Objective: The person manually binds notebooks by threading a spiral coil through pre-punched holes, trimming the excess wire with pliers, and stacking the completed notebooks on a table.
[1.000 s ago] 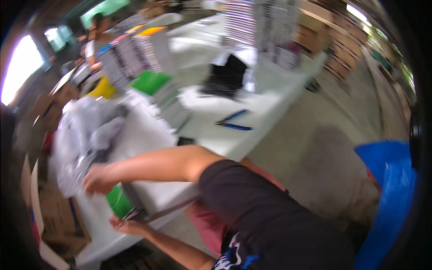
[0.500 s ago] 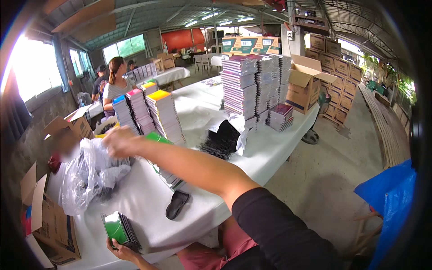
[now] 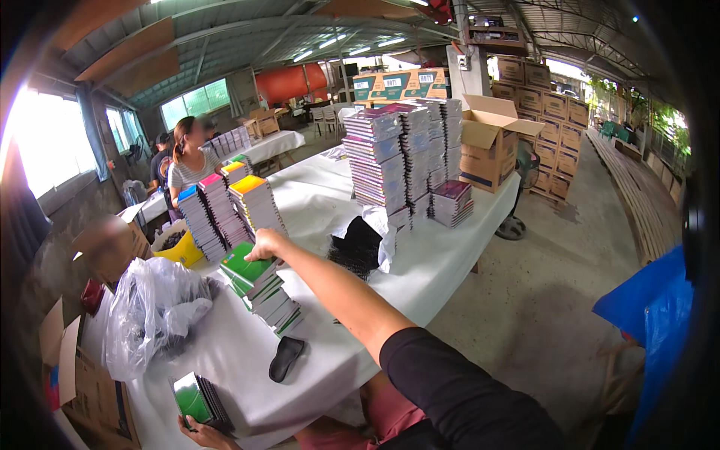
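My left hand (image 3: pixel 201 433) is closed around the near edge of a small bundle of green spiral notebooks (image 3: pixel 196 399), standing on the white-covered table by its front edge. My right hand (image 3: pixel 267 244) reaches across to a leaning, uneven stack of green-covered notebooks (image 3: pixel 274 301). Its fingers are closed at the corner of the top green notebook (image 3: pixel 241 267); the thumb side is partly hidden. A black, flat, elongated pouch-like item (image 3: pixel 286 358) lies just in front of that stack. Left of it rests a clear plastic bag (image 3: pixel 150 315) with dark contents.
Blue, pink and yellow-topped notebook stacks (image 3: pixel 257 204) stand behind. Tall purple-covered stacks (image 3: pixel 377 161), black binding coils (image 3: pixel 356 246) and an open carton (image 3: pixel 486 150) sit to the right. A yellow container (image 3: pixel 180 246) and another carton (image 3: pixel 94 390) are at left. A person (image 3: pixel 192 161) stands across the table.
My right hand has moved right and down from above the plastic bag to the green notebook stack. My left hand still holds its bundle. The view has shifted slightly.
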Available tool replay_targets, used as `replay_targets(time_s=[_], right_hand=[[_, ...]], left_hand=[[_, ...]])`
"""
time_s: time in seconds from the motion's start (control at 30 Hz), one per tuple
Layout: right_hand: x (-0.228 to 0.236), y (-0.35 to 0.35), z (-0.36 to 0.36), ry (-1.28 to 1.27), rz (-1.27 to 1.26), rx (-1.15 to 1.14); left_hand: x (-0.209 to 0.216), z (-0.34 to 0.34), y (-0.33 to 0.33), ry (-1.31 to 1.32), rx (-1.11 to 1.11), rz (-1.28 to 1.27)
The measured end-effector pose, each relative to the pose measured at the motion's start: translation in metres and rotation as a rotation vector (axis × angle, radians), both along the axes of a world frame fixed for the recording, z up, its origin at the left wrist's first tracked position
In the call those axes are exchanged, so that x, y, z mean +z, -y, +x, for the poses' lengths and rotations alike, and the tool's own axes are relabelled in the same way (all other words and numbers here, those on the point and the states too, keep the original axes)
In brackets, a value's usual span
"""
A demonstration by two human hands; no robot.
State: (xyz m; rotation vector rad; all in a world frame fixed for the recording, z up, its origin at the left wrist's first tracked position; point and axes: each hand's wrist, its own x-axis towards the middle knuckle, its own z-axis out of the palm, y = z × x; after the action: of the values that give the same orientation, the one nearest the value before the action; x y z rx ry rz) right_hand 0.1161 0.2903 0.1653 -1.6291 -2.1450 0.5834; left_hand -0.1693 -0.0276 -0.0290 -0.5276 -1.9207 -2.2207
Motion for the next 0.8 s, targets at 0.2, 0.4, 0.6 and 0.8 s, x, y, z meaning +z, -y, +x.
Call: replay_targets(time_s=[0.2, 0.4, 0.6, 0.8], right_hand=[[-0.009, -0.03, 0.052, -0.219, 0.089, 0.154], [0.001, 0.0, 0.015, -0.096, 0.125, -0.014], [0.011, 0.028, 0.002, -0.067, 0.425, -0.081], [0.056, 0.138, 0.033, -0.331, 0.515, 0.383]], left_hand=[[-0.059, -0.049, -0.015, 0.017, -0.369, 0.309], [0.033, 0.01, 0.018, -0.299, 0.337, -0.194], [0.094, 0.067, 0.012, -0.785, 0.198, -0.032], [0.139, 0.169, 0.003, -1.125, -0.203, 0.056]])
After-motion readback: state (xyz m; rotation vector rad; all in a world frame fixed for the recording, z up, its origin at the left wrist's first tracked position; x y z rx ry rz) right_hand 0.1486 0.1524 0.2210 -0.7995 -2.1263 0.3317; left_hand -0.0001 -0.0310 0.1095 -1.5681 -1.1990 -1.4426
